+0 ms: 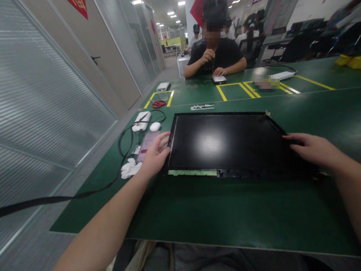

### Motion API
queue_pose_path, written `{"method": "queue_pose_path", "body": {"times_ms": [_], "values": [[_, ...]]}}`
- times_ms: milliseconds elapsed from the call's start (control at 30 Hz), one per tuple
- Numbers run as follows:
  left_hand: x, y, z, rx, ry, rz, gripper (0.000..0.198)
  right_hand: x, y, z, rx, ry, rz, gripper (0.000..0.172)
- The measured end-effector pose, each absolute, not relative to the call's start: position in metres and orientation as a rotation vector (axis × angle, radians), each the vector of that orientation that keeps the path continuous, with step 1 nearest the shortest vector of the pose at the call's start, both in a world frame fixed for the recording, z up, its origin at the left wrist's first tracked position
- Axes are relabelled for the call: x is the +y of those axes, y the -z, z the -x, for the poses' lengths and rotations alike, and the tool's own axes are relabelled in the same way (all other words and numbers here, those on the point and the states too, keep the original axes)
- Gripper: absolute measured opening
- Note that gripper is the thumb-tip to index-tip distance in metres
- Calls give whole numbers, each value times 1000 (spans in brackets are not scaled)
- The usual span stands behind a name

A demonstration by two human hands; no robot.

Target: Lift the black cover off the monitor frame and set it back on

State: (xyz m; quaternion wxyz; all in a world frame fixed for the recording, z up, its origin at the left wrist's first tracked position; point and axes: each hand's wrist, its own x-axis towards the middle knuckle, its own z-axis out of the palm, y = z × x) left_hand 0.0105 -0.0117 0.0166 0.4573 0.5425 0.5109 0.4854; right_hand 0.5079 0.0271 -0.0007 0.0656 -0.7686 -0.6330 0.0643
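Observation:
A dark LCD screen panel [239, 146] in a black frame lies on the green table in front of me, a bright light reflected in its glossy face. Along the left part of its near edge runs a green circuit board strip [194, 172]. My left hand [155, 155] grips the left edge, thumb and fingers bent against the frame. At the opposite side, my right hand [311, 148] holds the right edge, with its fingertips on the frame. The undersides of the panel and some fingers are hidden.
Left of the panel are a phone [147, 145], a crumpled white glove or tissue [131, 168], a white rounded case [155, 126], a white device [141, 121] and a black strap [84, 195]. Red-handled scissors [158, 104] lie farther back. Opposite, a person [218, 54] handles a small drive [219, 79].

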Motion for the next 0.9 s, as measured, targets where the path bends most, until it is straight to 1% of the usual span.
{"method": "queue_pose_path", "body": {"times_ms": [133,233,400,500,733,900], "values": [[-15,-27,-19,1266,-1314,-951,54,27,-1,-505,-1886,-213,2375,57],[-15,-27,-22,1265,-1343,-770,51,27,-2,-503,-1880,-235,2398,58],[-13,-27,-29,1195,-1374,-564,52,28,2,-505,-1900,-187,2365,58],[-14,-29,-33,1203,-1347,-515,54,28,1,-505,-1900,-197,2381,58],[-16,-25,-31,1175,-1315,-568,68,28,-2,-503,-1889,-242,2442,61],[-14,-16,-28,1183,-1269,-651,63,29,5,-509,-1931,-173,2327,57]]}}
